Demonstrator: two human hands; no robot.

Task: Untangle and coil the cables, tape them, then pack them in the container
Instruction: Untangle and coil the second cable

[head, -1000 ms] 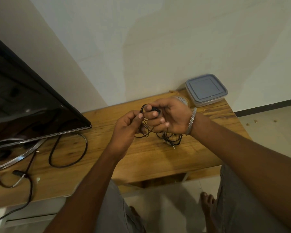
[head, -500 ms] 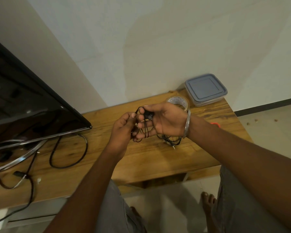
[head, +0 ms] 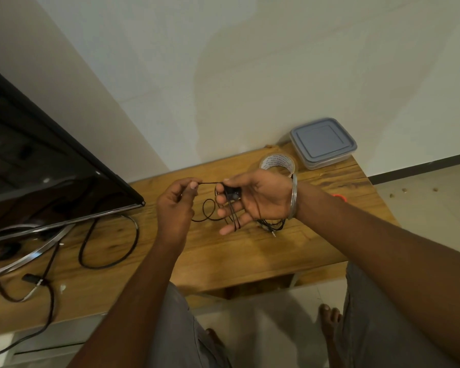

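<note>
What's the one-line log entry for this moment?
phase: untangling | left hand: pinches black cable | right hand: holds its tangle | tape roll: untouched | container: lidded

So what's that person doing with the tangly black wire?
A person is untangling a thin black cable over the wooden table. The left hand pinches one strand and holds it taut from the right hand, which holds the cable's small black piece with loops draped over its fingers. The tape roll and the lidded container sit further back, untouched.

black television (head: 37, 168) at left of wooden table (head: 237, 256); thick black lead (head: 104, 266) looped beside curved metal stand (head: 32, 257).
</note>
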